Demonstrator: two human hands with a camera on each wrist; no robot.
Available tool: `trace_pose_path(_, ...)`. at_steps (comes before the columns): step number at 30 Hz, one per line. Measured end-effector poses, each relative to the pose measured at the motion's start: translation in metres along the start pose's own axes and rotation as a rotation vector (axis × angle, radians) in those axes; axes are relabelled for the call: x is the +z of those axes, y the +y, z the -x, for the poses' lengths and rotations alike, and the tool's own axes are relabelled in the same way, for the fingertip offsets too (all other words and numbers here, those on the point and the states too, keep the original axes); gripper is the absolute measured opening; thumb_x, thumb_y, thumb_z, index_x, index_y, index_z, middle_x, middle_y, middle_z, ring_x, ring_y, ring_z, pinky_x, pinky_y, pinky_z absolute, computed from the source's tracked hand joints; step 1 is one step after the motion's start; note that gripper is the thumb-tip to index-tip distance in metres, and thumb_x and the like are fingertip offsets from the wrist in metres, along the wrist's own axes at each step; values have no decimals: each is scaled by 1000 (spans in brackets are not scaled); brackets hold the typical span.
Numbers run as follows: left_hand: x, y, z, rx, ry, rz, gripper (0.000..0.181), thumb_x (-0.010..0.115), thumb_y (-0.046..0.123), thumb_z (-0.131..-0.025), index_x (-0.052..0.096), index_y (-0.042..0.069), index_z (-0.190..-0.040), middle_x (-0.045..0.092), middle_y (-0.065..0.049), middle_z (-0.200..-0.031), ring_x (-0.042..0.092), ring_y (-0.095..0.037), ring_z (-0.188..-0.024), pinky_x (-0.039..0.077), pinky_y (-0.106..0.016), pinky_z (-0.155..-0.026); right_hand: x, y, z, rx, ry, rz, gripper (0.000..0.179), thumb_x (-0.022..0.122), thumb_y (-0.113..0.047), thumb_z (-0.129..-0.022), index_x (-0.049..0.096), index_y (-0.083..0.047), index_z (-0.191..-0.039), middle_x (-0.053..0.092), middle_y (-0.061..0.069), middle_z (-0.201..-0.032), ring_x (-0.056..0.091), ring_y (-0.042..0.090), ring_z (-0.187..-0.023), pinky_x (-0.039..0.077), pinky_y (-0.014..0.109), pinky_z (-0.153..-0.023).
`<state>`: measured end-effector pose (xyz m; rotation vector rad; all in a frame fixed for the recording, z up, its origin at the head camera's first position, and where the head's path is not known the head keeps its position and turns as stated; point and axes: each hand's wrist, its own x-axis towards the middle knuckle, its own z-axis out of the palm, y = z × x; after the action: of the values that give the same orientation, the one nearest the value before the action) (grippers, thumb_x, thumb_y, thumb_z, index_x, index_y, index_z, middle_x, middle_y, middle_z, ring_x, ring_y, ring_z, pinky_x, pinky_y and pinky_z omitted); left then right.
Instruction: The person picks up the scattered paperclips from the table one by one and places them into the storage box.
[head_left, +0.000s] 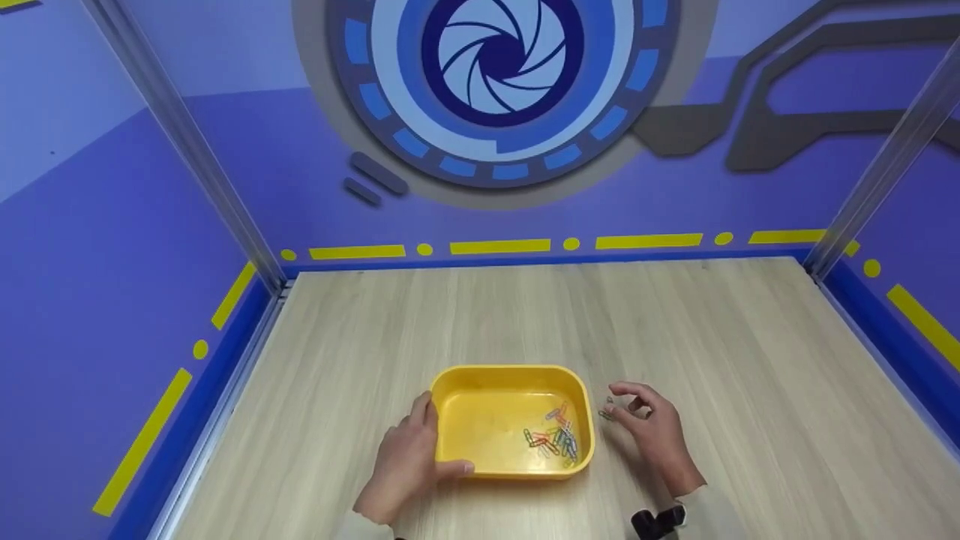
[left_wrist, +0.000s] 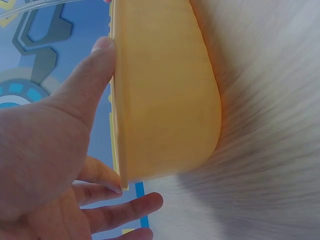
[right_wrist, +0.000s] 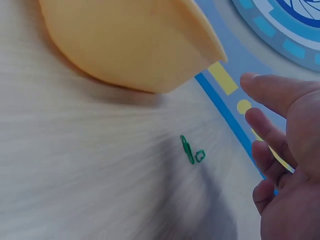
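Note:
A yellow plastic tray (head_left: 480,435) stands on the table with several coloured paper clips (head_left: 553,439) gathered toward its right side. My left hand (head_left: 409,454) holds the tray at its near left corner, thumb on the near rim and fingers along the left side. In the left wrist view, the thumb (left_wrist: 92,75) presses the rim while some fingers reach past the corner. To the right of the tray, two green paper clips (right_wrist: 187,149) lie on the table. My right hand (head_left: 651,424) is close by them, thumb and fingers apart with nothing between them.
The wooden tabletop (head_left: 360,330) is bounded by a purple-blue back wall (head_left: 525,225) and side walls with yellow markings. Metal posts (head_left: 202,165) rise at the back corners. A black band (head_left: 658,521) is on the right wrist.

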<state>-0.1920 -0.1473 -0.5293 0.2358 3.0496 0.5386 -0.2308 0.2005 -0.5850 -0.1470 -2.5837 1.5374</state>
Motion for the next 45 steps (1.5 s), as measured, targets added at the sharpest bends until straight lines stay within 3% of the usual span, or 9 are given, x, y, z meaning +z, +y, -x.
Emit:
trace_pose_path(9,0,-1,-1,22,11,4,115,74,63,-54,30,0,-139,31,-11,-140,55,-26,-99,45,-47,-82,4,14,4,-19,3,12,30,72,-25,-77,66,-21,-106,64,-3,-105,52,16,-87,45,17,-71)
trace_pose_path(18,0,0,0,-10,-14,27,117,74,65,-53,27,3,-141,30,-9,-142,53,-24,-101,43,-47,-86,6,19,3,31,-15,142,32,73,-18,-76,67,-25,-107,63,-5,-100,59,10,-91,49,19,-79)
trace_pose_path(33,0,-1,-1,4,-9,29,116,75,62,-55,27,1,-141,29,-11,-143,54,-27,-104,43,-48,-87,11,21,0,-6,2,304,19,72,-19,-77,72,-25,-94,65,-6,-95,50,14,-89,37,31,-76)
trace_pose_path(39,1,-3,1,66,39,8,113,75,61,-55,30,0,-139,32,-11,-140,56,-25,-97,46,-46,-77,13,19,-1,9,0,325,11,73,-19,-76,71,-28,-81,63,-7,-87,47,14,-84,34,30,-76)
trace_pose_path(45,2,-3,0,53,31,11,115,75,63,-54,30,0,-139,32,-11,-141,56,-25,-99,46,-46,-79,13,17,-3,1,-23,337,7,70,-16,-75,69,-23,-77,61,-4,-85,46,15,-82,33,31,-75)
